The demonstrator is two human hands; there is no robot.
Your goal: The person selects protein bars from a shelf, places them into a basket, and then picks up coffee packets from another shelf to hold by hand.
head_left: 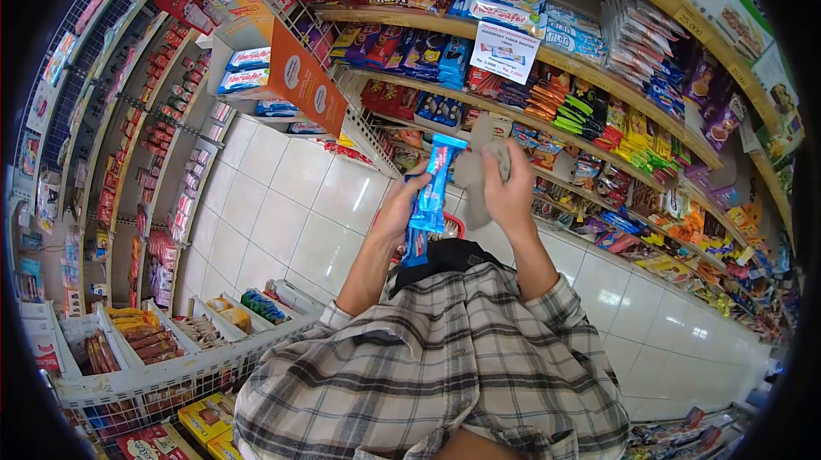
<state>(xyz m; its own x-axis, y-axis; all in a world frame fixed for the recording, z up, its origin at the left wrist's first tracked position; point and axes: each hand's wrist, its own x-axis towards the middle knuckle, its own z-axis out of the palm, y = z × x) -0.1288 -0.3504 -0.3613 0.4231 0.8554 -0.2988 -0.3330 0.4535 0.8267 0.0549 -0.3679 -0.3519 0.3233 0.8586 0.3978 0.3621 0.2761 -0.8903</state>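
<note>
In front of my chest, my left hand [398, 210] is closed around blue-wrapped snack bars [434, 185], held upright with one end pointing up. Another blue wrapper end shows lower down, beside my wrist. My right hand [510, 188] grips a limp grey cloth [475, 171], pinched between thumb and fingers, just to the right of the bars. Part of the cloth hangs below the fingers and part sticks up above them. Behind the bars, low down, shows the rim of a red basket [459, 226], mostly hidden by my hands and clothes.
Snack shelves [599, 75] curve along the front and right, with a white price sign [506, 51] on one edge. An orange display box [295, 75] with wafer packs stands front left. A white wire basket [171, 374] of snacks is at lower left. Tiled floor [295, 191] lies between.
</note>
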